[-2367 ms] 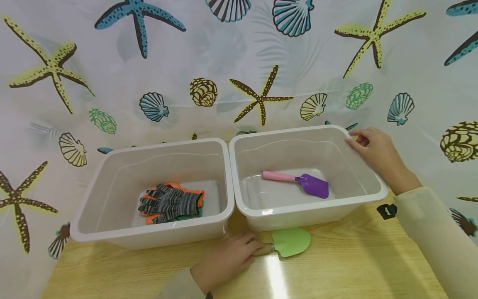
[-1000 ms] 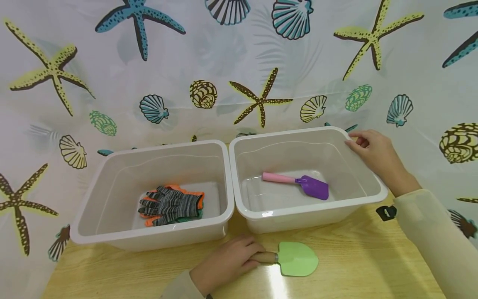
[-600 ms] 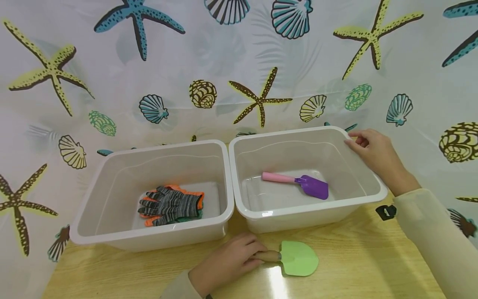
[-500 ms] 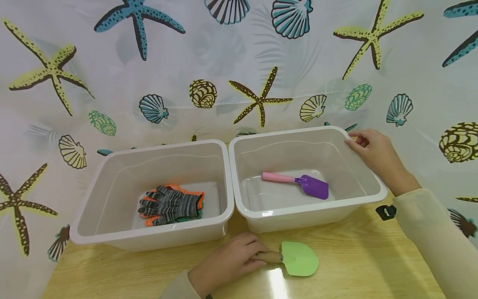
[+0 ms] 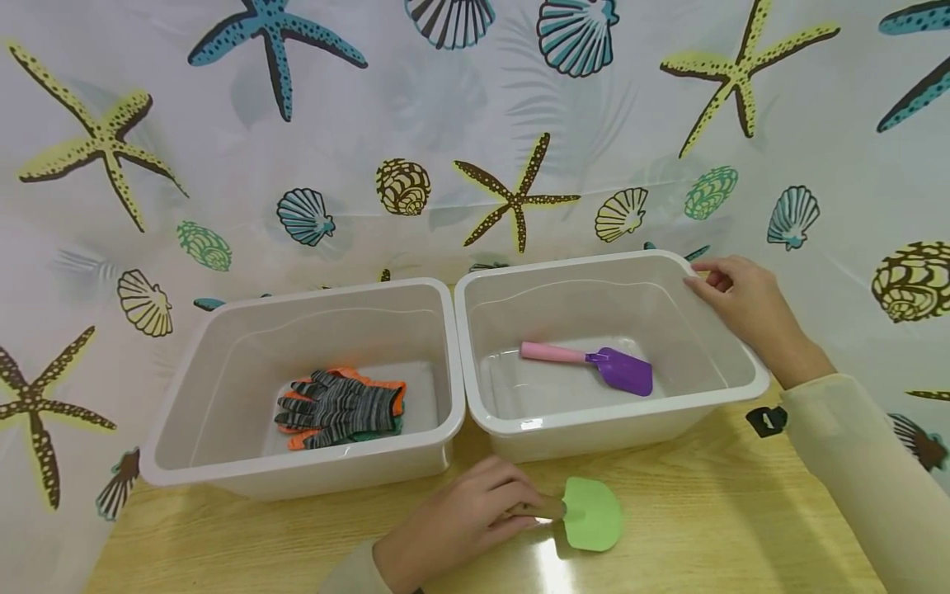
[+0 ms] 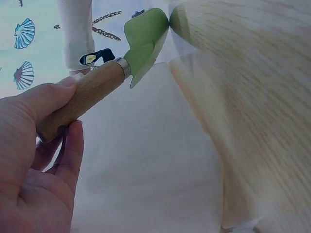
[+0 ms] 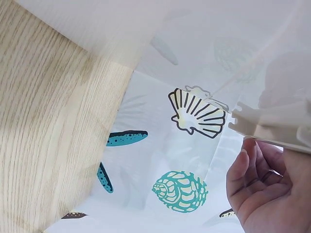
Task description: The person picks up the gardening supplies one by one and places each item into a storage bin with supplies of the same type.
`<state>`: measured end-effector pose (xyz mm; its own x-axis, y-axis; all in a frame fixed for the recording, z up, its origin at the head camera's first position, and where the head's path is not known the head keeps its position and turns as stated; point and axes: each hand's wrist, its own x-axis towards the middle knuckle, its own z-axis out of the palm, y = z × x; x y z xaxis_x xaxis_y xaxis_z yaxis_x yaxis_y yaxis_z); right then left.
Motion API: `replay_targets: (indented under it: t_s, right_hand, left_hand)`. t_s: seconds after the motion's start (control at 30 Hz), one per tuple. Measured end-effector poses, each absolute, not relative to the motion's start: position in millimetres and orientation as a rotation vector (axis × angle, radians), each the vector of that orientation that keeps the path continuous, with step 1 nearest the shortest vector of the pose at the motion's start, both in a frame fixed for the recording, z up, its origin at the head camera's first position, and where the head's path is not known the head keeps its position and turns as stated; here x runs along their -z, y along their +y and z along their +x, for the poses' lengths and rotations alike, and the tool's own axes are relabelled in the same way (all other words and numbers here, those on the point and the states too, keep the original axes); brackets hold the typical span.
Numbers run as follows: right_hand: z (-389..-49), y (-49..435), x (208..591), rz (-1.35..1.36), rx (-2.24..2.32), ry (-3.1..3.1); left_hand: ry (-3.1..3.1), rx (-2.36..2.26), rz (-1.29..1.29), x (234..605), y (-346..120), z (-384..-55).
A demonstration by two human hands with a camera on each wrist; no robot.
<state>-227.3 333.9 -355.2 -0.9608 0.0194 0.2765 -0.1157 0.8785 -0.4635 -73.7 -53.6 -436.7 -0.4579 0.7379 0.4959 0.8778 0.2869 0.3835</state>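
My left hand [image 5: 460, 521] pinches the wooden handle of a hand trowel [image 5: 592, 515] in front of the two bins. In the left wrist view, thumb and fingers hold the handle end [image 6: 87, 99], with the green metal blade [image 6: 146, 36] pointing away. My right hand [image 5: 753, 307] grips the rim of the right-hand bin [image 5: 594, 437] at its far right corner. The right wrist view shows curled fingers [image 7: 248, 162] under that rim [image 7: 277, 127]. Inside this bin lies a small purple scoop [image 5: 625, 371] with a pink handle.
The left-hand bin [image 5: 334, 477] stands beside the right one and holds a pile of gloves [image 5: 341, 408], grey-striped on top with orange and green below. Both bins rest on a wooden table [image 5: 223, 544]. A cloth [image 5: 445, 99] printed with starfish and shells hangs behind.
The trowel has come away from the right bin's front wall, towards me. Just now its blade has tilted and looks narrower, and the left hand has shifted slightly. The right hand stays put.
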Motion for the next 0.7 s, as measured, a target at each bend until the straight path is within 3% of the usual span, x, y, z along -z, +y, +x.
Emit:
replay_targets:
  t_s: [0.7]
  right_hand:
    - [-228.6,335.1,356.1,0.075,-0.721,-2.772]
  left_hand:
    - [-1.984,0.927,-1.68,388.3,-57.7,-72.3]
